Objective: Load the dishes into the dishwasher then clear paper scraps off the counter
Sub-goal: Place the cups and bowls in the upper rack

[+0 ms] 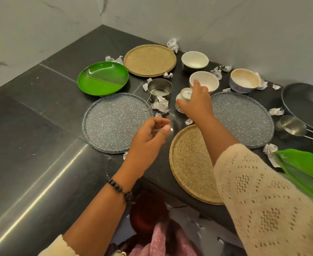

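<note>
right hand (194, 102) gripped small tipped cup (183, 97), base up | left hand (148, 137) loosely curled, empty | white bowl (204, 82) just beyond grip

On the counter (41, 111), the divided plate (103, 78) lies far left, a woven plate (150, 60) behind and right of it. A steel cup (159, 89) stands between them and the left speckled plate (115, 122). Three bowls (195, 60) (207, 81) (244, 80) sit behind the right speckled plate (244, 119); the pan (307, 106) lies far right.
</note>
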